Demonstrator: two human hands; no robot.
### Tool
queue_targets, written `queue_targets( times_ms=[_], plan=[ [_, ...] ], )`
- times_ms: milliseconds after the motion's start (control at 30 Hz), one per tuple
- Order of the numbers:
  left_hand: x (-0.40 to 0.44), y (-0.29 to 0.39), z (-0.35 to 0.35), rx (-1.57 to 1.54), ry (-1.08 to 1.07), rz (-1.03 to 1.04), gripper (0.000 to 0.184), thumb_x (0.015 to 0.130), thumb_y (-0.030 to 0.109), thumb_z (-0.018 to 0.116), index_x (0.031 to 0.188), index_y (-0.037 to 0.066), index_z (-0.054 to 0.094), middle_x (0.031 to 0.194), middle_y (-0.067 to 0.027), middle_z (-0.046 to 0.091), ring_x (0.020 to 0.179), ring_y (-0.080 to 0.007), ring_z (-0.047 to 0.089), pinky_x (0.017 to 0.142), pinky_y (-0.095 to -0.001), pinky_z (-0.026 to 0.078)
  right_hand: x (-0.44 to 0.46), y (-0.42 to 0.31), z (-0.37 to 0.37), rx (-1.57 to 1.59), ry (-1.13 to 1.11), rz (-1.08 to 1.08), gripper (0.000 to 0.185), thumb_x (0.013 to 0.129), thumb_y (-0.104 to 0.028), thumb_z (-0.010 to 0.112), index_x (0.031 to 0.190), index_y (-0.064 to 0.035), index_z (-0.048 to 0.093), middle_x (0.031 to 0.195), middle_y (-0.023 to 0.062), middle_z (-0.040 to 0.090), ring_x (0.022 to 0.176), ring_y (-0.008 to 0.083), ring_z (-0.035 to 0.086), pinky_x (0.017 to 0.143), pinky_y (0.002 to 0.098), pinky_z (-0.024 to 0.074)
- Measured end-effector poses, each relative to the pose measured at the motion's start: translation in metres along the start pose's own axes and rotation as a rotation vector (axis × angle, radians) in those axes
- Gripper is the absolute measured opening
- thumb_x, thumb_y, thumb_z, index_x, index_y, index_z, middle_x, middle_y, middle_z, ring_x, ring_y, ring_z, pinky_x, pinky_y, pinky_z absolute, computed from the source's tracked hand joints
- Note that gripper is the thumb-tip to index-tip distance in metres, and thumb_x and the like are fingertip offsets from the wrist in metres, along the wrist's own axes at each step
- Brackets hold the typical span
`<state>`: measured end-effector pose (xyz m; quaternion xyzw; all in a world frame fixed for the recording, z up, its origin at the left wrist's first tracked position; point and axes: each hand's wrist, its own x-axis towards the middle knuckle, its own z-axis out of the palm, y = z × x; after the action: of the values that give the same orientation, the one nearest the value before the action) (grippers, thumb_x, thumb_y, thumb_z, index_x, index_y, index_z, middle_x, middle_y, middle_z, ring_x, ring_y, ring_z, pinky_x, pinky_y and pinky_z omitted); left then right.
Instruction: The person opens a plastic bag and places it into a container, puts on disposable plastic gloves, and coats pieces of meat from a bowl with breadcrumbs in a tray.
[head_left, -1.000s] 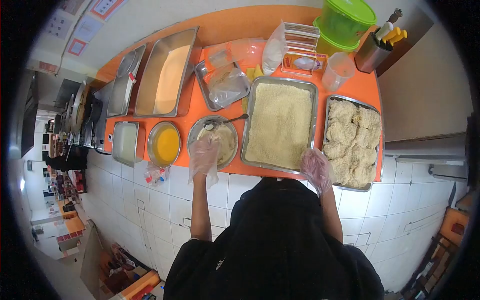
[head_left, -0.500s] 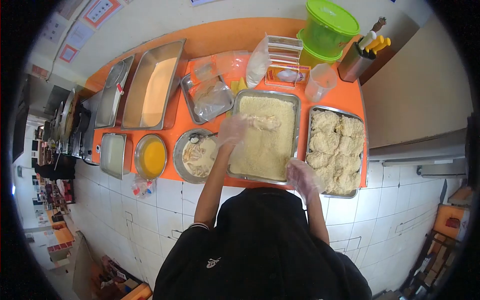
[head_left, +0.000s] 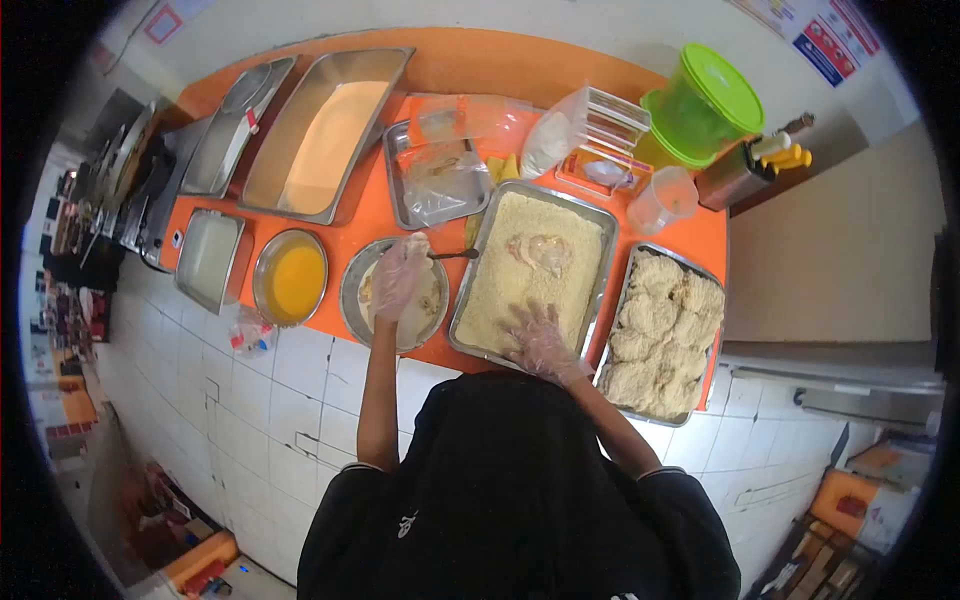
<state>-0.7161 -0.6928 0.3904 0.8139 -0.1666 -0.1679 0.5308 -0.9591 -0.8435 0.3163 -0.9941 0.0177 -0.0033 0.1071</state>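
The left hand in a clear plastic glove [head_left: 397, 280] has moved from the rectangular steel tray [head_left: 600, 285] to the round steel bowl [head_left: 349, 300]; the right gloved hand [head_left: 542, 340] has moved inward from the tray rim. The glistening pale food piece [head_left: 540, 253] lies at frame centre, on pale-yellow crumbs [head_left: 485, 305]. Right fingers: spread apart on the crumbs. Left grip: cannot be determined. A dark, slender handle [head_left: 455, 254] overhangs the bowl; a glove snagging it could cause spillage.

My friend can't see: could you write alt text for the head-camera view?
A gloved right hand spreads over crumbs in a tray, near one wet piece; the left hand is over a bowl. Coated pieces lie alongside.
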Motion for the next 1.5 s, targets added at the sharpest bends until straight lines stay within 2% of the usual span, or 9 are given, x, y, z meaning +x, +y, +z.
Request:
queue_targets(
  times_ms=[200, 367, 500, 567, 833, 1000, 1133, 1300, 1500],
  plan=[
    [-0.016, -0.047, -0.021, -0.011, -0.007, -0.102, 0.023, 0.095, 0.024, 0.056, 0.101, 0.004, 0.063, 0.082, -0.0016, 0.06, 0.079, -0.009, 0.054, 0.072, -0.0273, 0.045, 0.01, 0.023, 0.059, -0.006, -0.11, 0.003, 0.045, 0.09, -0.04, 0.056, 0.128, -0.0165, 0.054, 0.134, 0.0158, 0.05, 0.122, 0.0391, 0.047, 0.097, 0.0559, 0.0383],
    [-0.038, -0.064, -0.021, -0.05, 0.051, -0.041, 0.022, 0.093, 0.021, 0.055, 0.105, 0.004, 0.064, 0.086, -0.0008, 0.061, 0.081, -0.0085, 0.055, 0.072, -0.0271, 0.045, 0.037, 0.05, 0.068, 0.386, 0.084, 0.131, 0.034, 0.089, -0.036, 0.06, 0.11, -0.0101, 0.061, 0.102, 0.0173, 0.063, 0.093, 0.0343, 0.062, 0.08, 0.0456, 0.0505],
    [-0.047, -0.063, -0.019, -0.261, 0.077, -0.052, 0.02, 0.09, 0.013, 0.054, 0.104, 0.003, 0.064, 0.088, 0.0018, 0.06, 0.082, -0.0073, 0.054, 0.075, -0.0261, 0.045, 0.066, 0.067, 0.025, 0.156, 0.009, 0.247, 0.029, 0.086, -0.031, 0.064, 0.103, -0.0076, 0.061, 0.09, 0.0169, 0.064, 0.086, 0.0338, 0.063, 0.073, 0.0457, 0.0513],
    [-0.054, -0.042, -0.024, -0.226, 0.056, -0.119, 0.021, 0.09, 0.013, 0.054, 0.106, 0.004, 0.064, 0.089, 0.0023, 0.061, 0.083, -0.0068, 0.053, 0.075, -0.0257, 0.045, 0.079, 0.079, 0.002, 0.113, 0.303, 0.153, 0.026, 0.082, -0.028, 0.066, 0.098, -0.0082, 0.058, 0.088, 0.0169, 0.061, 0.085, 0.0373, 0.062, 0.073, 0.0461, 0.0504],
    [-0.061, -0.049, -0.024, -0.224, 0.13, -0.176, 0.023, 0.091, 0.015, 0.055, 0.109, 0.005, 0.065, 0.09, 0.0041, 0.061, 0.081, -0.0045, 0.053, 0.071, -0.0233, 0.045, 0.09, 0.094, -0.01, -0.22, 0.411, 0.112, 0.049, 0.09, -0.028, 0.056, 0.126, 0.0045, 0.051, 0.125, 0.0259, 0.053, 0.115, 0.0426, 0.05, 0.101, 0.0464, 0.0394],
    [-0.065, -0.03, -0.035, -0.046, 0.126, -0.285, 0.024, 0.091, 0.018, 0.056, 0.109, 0.005, 0.065, 0.085, 0.006, 0.06, 0.076, -0.0035, 0.052, 0.068, -0.0222, 0.044, 0.041, 0.08, 0.024, 0.057, 0.259, 0.593, 0.063, 0.095, -0.039, 0.046, 0.136, 0.0093, 0.041, 0.14, 0.0304, 0.042, 0.131, 0.0432, 0.038, 0.112, 0.0447, 0.0296],
    [-0.064, -0.053, -0.025, -0.041, 0.141, -0.218, 0.024, 0.093, 0.018, 0.055, 0.109, 0.004, 0.065, 0.084, 0.0055, 0.06, 0.077, -0.0039, 0.053, 0.069, -0.0222, 0.045, 0.011, 0.028, 0.032, 0.093, 0.126, 0.653, 0.068, 0.094, -0.041, 0.048, 0.137, 0.0102, 0.038, 0.14, 0.0305, 0.041, 0.132, 0.0427, 0.038, 0.111, 0.0448, 0.0291],
    [-0.056, -0.081, -0.005, -0.356, 0.044, -0.206, 0.028, 0.094, 0.023, 0.054, 0.113, 0.005, 0.064, 0.093, -0.0015, 0.065, 0.087, -0.0103, 0.059, 0.079, -0.0289, 0.048, 0.002, -0.011, 0.008, -0.147, -0.074, 0.409, 0.071, 0.088, -0.044, 0.059, 0.14, -0.0005, 0.04, 0.137, 0.0267, 0.045, 0.126, 0.0414, 0.044, 0.107, 0.0475, 0.0348],
    [-0.056, -0.051, -0.006, -0.083, 0.031, -0.185, 0.024, 0.092, 0.017, 0.055, 0.109, 0.004, 0.066, 0.094, -0.002, 0.067, 0.087, -0.0098, 0.058, 0.079, -0.0295, 0.048, 0.009, 0.04, 0.047, 0.17, -0.241, 0.331, 0.061, 0.085, -0.038, 0.06, 0.139, -0.0137, 0.046, 0.137, 0.0174, 0.05, 0.124, 0.0337, 0.051, 0.1, 0.0445, 0.0438]
  ],
)
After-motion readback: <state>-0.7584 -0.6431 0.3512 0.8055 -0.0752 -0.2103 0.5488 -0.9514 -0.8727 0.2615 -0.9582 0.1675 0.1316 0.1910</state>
